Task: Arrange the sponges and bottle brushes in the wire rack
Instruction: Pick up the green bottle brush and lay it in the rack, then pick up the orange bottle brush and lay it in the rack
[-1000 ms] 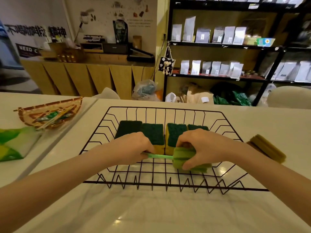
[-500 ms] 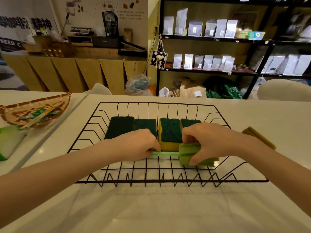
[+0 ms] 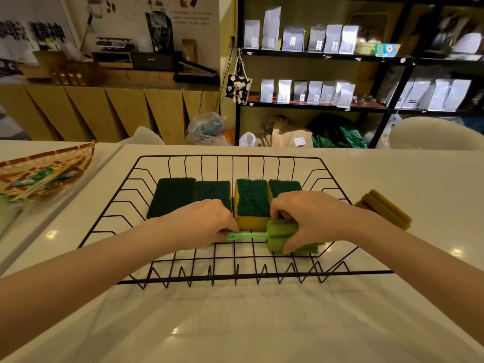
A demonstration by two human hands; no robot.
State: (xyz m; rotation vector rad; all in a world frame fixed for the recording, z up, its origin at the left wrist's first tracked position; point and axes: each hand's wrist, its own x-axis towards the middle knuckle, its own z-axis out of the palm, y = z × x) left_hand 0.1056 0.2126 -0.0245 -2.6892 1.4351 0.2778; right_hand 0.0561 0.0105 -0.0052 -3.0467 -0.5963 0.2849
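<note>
A black wire rack (image 3: 146,166) stands on the white table. Several yellow sponges with dark green scouring tops (image 3: 171,196) lie side by side in a row inside it. In front of that row a green bottle brush (image 3: 279,234) lies across the rack floor. My left hand (image 3: 199,222) pinches its thin green handle. My right hand (image 3: 306,216) wraps over its light green foam head. Part of the rightmost sponge is hidden behind my right hand.
Olive-green sponges (image 3: 385,209) lie stacked on the table just right of the rack. A woven basket (image 3: 39,169) with green packets sits on the neighbouring table at the left. Shelves with white pouches (image 3: 309,90) and a wooden counter stand behind.
The view has drifted slightly, so the rack sits a little more to the left. Both hands stay on the bottle brush at about the same spot in the rack.
</note>
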